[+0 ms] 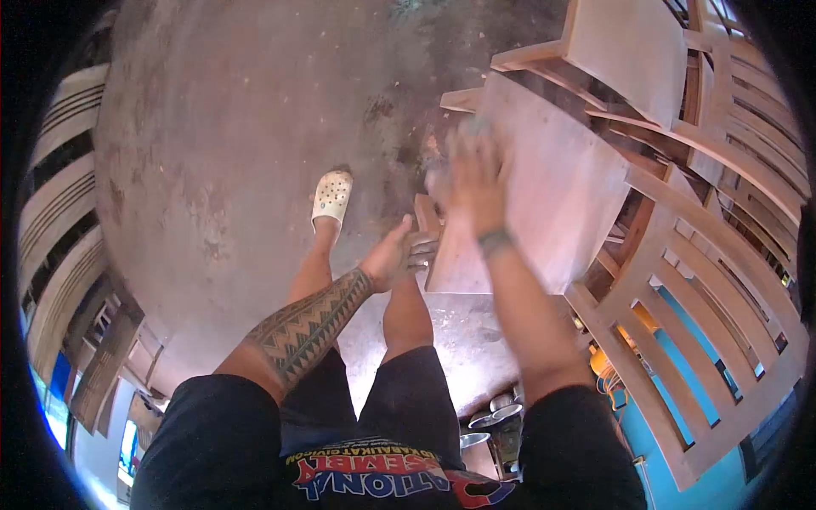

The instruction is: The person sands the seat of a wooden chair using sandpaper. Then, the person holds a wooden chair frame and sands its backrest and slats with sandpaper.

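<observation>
"Where are the hands?"
"The right hand (pixel 480 174) is a blur over the seat (pixel 552 195); whether it grasps anything, I can't tell. The left hand (pixel 395 255), fingers bent, is at the seat's near edge; its hold isn't clear."
"How far along?"
"Seat and back (pixel 752 410) look joined already, the back to the right hand's right. The wood seems bare. How much of the seat is done or left doesn't show."
"Farther out?"
"Another chair (pixel 627 59), beyond the right hand."
</observation>
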Motion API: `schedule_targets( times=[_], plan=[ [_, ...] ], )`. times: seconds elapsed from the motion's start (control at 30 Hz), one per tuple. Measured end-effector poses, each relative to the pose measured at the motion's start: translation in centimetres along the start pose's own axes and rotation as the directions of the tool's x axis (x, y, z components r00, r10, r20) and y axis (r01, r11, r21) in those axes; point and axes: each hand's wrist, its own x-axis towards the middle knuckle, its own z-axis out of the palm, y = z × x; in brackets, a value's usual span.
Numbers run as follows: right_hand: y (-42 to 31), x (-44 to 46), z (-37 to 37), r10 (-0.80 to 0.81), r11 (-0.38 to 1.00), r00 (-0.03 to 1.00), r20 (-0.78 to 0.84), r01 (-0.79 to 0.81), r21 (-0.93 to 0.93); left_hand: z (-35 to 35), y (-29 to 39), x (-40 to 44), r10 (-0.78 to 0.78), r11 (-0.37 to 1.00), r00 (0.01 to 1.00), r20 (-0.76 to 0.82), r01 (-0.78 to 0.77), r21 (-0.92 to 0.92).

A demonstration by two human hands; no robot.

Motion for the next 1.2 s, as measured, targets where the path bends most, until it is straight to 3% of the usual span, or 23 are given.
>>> schedule_targets(
  times=[0.07,0.13,0.23,0.27,0.33,0.4,0.43,0.47,0.57,0.63,0.67,0.77,0.8,0.83,0.9,0.93,0.97,1.0,1.1,1.2],
  plan=[
    [3.2,8.1,-3.0,0.058,0.986,0.998,-0.026,-0.053,0.157,0.3,0.5,0.9,0.016,1.0,1.0,0.0,-0.016,0.003],
    [3.4,8.6,-2.7,0.058,0.985,0.998,-0.031,-0.052,0.165,-0.2,0.6,1.6,0.032,0.999,0.997,0.068,-0.031,-0.013],
    [-0.4,-1.8,-1.0,0.038,0.995,0.998,-0.045,-0.033,0.098,1.1,2.4,1.3,-0.005,0.997,0.993,-0.115,-0.004,-0.074],
    [-2.4,-7.6,0.0,0.016,0.998,1.0,0.023,-0.017,0.063,1.6,3.5,1.0,0.01,0.999,0.995,-0.098,-0.015,-0.051],
    [-6.1,-17.4,-0.3,0.034,0.981,0.992,0.119,-0.056,0.184,1.8,5.0,-0.2,0.03,0.999,0.997,-0.067,-0.031,-0.01],
    [-5.8,-19.2,-1.9,0.039,0.959,0.986,0.162,-0.083,0.269,1.4,6.1,-0.6,0.067,0.998,0.995,-0.08,-0.065,0.027],
    [-5.6,-18.3,-2.8,0.04,0.943,0.982,0.185,-0.098,0.319,0.6,6.4,-0.7,0.083,0.996,0.992,-0.094,-0.079,0.046],
    [-4.3,-15.5,-1.4,0.03,0.995,0.995,0.095,-0.038,0.089,-0.5,6.4,-0.6,0.096,0.995,0.989,-0.11,-0.091,0.051],
    [2.3,1.4,-1.7,0.153,0.979,0.986,-0.064,-0.143,0.143,-2.3,6.7,0.7,0.083,0.996,0.982,-0.171,-0.084,0.004],
    [4.4,9.5,-2.6,0.251,0.95,0.966,-0.069,-0.231,0.21,-2.7,7.9,1.6,0.153,0.984,0.958,-0.243,-0.124,0.131],
    [4.2,10.8,-2.3,0.312,0.923,0.948,-0.062,-0.287,0.254,-2.8,8.8,1.9,0.188,0.97,0.942,-0.276,-0.134,0.202],
    [0.0,3.4,-1.6,0.279,0.935,0.958,-0.066,-0.255,0.248,-1.8,12.2,2.8,0.325,0.934,0.894,-0.308,-0.252,0.252],
    [-2.2,-1.7,-1.5,0.219,0.947,0.974,0.052,-0.225,0.23,-1.2,13.4,3.8,0.536,0.777,0.806,-0.252,-0.354,0.521],
    [-4.3,-7.2,-1.1,0.17,0.963,0.98,0.099,-0.187,0.193,-0.4,14.4,5.1,0.709,0.536,0.694,-0.129,-0.411,0.737],
    [-7.9,-17.1,-2.0,0.101,0.927,0.963,0.25,-0.183,0.327,3.6,16.3,5.8,0.824,0.085,0.554,0.117,-0.326,0.942],
    [-8.9,-20.1,-1.2,0.105,0.918,0.966,0.237,-0.185,0.349,7.6,17.8,5.4,0.817,-0.082,0.542,0.197,-0.23,0.97],
    [-9.7,-22.5,0.1,0.106,0.91,0.97,0.22,-0.184,0.372,10.1,18.3,6.3,0.738,-0.336,0.579,0.348,-0.132,0.933],
    [-10.2,-23.7,0.9,0.107,0.9,0.973,0.206,-0.183,0.396,11.5,18.4,7.3,0.621,-0.57,0.63,0.466,-0.045,0.821],
    [-9.5,-18.5,-1.0,0.156,0.832,0.973,0.17,-0.222,0.508,12.0,17.3,13.2,0.694,-0.645,0.574,0.434,0.227,0.73],
    [-9.3,-14.7,0.0,0.281,0.884,0.956,0.087,-0.293,0.363,13.6,17.2,11.9,0.718,-0.596,0.58,0.384,0.228,0.77]
  ],
)
